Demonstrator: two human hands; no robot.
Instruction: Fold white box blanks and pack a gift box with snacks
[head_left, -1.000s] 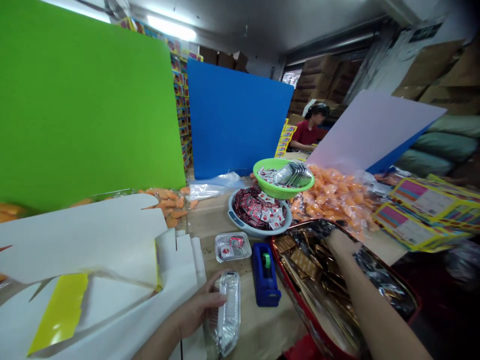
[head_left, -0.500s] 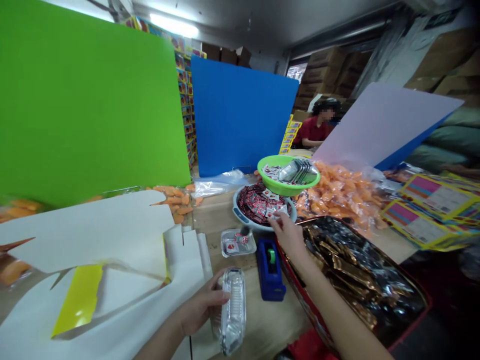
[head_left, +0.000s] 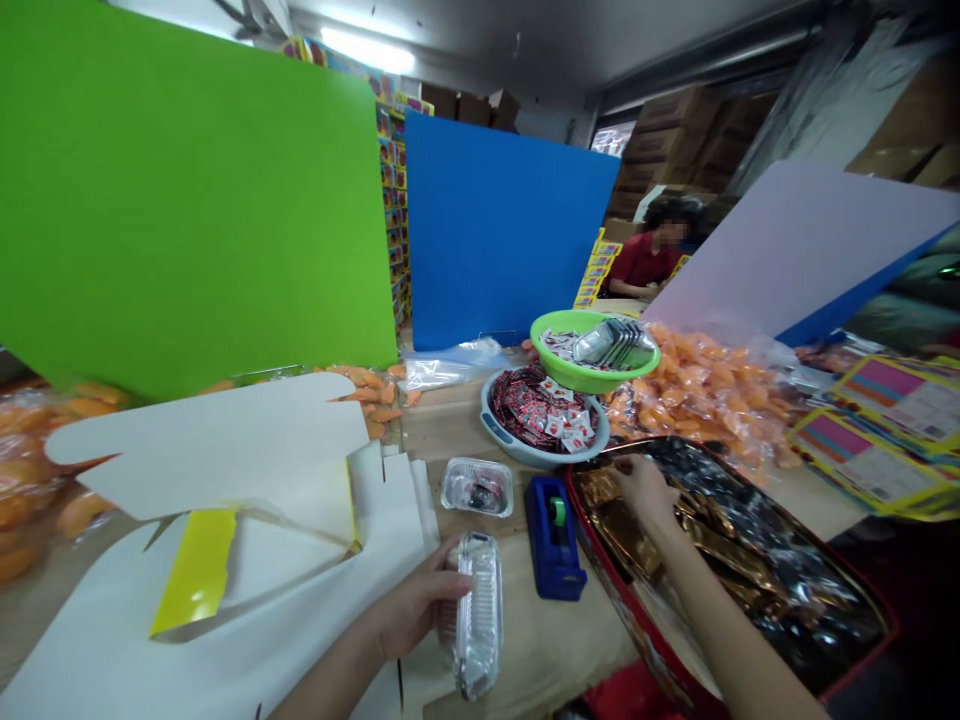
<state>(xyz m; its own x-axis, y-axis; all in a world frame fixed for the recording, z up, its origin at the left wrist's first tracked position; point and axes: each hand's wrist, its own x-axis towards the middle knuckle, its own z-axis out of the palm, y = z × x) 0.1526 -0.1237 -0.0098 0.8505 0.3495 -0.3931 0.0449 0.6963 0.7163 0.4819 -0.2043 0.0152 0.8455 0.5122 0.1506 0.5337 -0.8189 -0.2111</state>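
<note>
Head view: the left grip [head_left: 418,604] holds foil trays [head_left: 481,620] on edge near the tape dispenser [head_left: 553,550], where squeezing could crumple them, and from here I can't tell whether the right hand [head_left: 648,494] pinches any brown packets [head_left: 624,528].

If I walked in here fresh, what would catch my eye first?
Probably the large, bright green flat panel at upper left, with a flat blue panel to its right. Next, perhaps, the heap of orange plastic-wrapped pieces behind the red-rimmed oblong tray at right. Nearer, the left hand holds a silver foil container, while the right hand is at the tray's shiny bronze packets.
</note>
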